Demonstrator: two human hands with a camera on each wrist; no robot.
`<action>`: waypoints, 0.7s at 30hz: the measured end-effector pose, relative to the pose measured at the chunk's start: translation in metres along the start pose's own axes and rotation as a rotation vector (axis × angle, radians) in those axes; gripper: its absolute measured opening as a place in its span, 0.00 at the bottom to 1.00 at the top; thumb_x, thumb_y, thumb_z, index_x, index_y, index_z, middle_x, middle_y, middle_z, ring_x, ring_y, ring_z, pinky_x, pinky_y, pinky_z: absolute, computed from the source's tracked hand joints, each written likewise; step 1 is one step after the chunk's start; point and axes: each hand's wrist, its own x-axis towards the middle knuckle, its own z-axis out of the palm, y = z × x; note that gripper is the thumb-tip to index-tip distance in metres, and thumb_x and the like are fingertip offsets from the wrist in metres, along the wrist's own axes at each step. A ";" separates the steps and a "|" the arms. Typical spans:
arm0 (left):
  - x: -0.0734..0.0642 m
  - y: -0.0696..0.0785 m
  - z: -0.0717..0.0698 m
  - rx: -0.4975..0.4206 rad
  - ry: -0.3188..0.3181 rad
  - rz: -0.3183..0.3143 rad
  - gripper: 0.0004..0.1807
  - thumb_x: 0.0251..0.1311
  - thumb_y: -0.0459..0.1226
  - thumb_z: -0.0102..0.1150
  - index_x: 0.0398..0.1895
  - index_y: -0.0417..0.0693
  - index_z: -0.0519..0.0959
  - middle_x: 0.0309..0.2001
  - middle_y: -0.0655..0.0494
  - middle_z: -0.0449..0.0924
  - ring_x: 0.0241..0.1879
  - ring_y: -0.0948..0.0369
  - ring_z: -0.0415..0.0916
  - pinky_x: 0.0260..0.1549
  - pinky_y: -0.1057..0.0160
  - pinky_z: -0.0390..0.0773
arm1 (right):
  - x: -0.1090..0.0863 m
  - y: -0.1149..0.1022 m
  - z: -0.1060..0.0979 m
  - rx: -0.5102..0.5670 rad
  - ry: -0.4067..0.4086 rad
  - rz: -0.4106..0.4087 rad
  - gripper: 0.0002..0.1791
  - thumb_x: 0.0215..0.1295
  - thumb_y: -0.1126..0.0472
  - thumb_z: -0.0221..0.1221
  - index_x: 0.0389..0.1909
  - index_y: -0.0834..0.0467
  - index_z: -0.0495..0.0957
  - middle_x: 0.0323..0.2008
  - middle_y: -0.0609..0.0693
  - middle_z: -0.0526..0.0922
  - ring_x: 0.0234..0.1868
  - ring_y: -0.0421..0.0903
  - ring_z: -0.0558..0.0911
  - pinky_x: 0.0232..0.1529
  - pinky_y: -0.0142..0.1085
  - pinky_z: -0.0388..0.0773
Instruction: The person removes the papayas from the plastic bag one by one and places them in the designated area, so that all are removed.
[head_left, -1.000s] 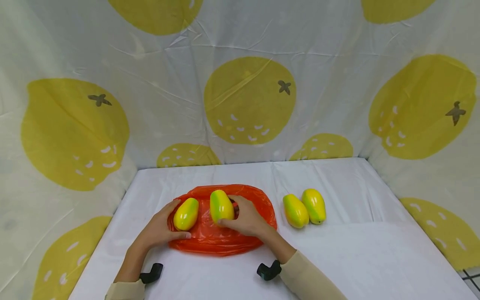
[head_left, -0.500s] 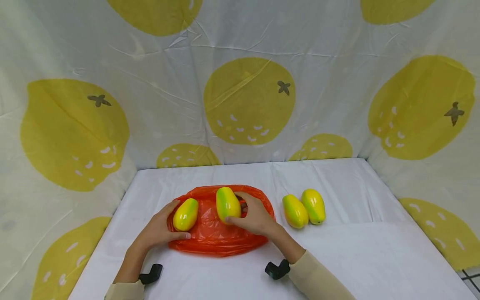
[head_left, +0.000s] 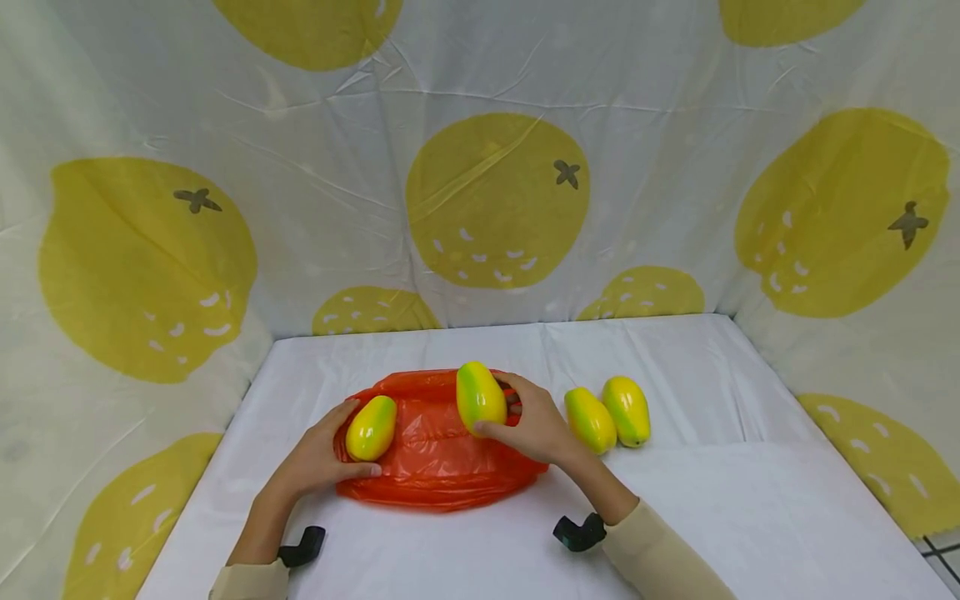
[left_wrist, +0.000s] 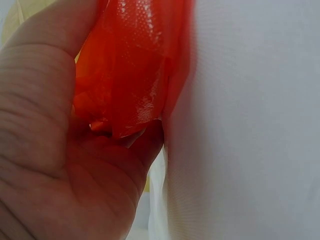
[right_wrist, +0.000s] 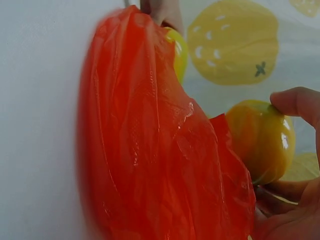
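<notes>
A red plastic bag lies with its mouth spread on the white table. One glossy yellow-green papaya sits in its left end. My left hand curves round that end, gripping the bag's side between thumb and fingers; the left wrist view has the red film inside the grasp. My right hand holds a second papaya by its right side, raised over the bag's right part. In the right wrist view, thumb and fingers span this papaya, just beyond the bag's edge.
Two more papayas, a left one and a right one, lie side by side on the table, right of the bag. Lemon-printed cloth walls the table at the back and both sides.
My right hand has carried its papaya rightward and slightly up, from over the bag's middle to over its right side. The left hand and the papaya beside it have stayed put.
</notes>
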 end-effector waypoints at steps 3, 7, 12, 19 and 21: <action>0.001 0.000 0.001 -0.002 0.000 -0.002 0.67 0.40 0.62 0.80 0.81 0.47 0.55 0.79 0.39 0.57 0.75 0.36 0.58 0.62 0.30 0.74 | -0.002 0.002 -0.005 -0.008 0.021 0.012 0.44 0.56 0.41 0.73 0.73 0.47 0.69 0.57 0.43 0.80 0.50 0.44 0.80 0.50 0.38 0.85; 0.002 -0.001 0.002 -0.002 -0.006 -0.007 0.68 0.39 0.63 0.80 0.81 0.48 0.55 0.79 0.39 0.58 0.75 0.36 0.59 0.61 0.31 0.75 | -0.005 0.004 -0.010 0.002 0.038 0.036 0.44 0.56 0.40 0.73 0.72 0.47 0.69 0.58 0.44 0.80 0.52 0.44 0.80 0.50 0.40 0.86; 0.002 -0.001 0.002 0.000 -0.007 -0.009 0.68 0.39 0.63 0.79 0.81 0.48 0.55 0.79 0.40 0.58 0.75 0.36 0.59 0.60 0.32 0.77 | -0.008 0.006 -0.017 0.024 0.046 0.044 0.44 0.56 0.40 0.72 0.72 0.49 0.69 0.59 0.45 0.80 0.53 0.45 0.80 0.50 0.41 0.86; 0.002 0.001 0.000 0.010 -0.005 -0.007 0.67 0.40 0.62 0.80 0.81 0.47 0.55 0.79 0.39 0.56 0.75 0.36 0.57 0.61 0.31 0.75 | -0.012 0.007 -0.035 0.007 0.048 0.061 0.46 0.55 0.37 0.73 0.73 0.45 0.68 0.62 0.44 0.78 0.55 0.47 0.80 0.54 0.45 0.85; 0.002 0.001 0.000 0.017 -0.005 -0.009 0.67 0.41 0.62 0.79 0.82 0.47 0.54 0.79 0.39 0.56 0.75 0.36 0.57 0.62 0.30 0.74 | -0.013 0.009 -0.041 0.007 0.054 0.049 0.46 0.56 0.37 0.72 0.73 0.46 0.68 0.64 0.45 0.77 0.55 0.48 0.81 0.56 0.49 0.84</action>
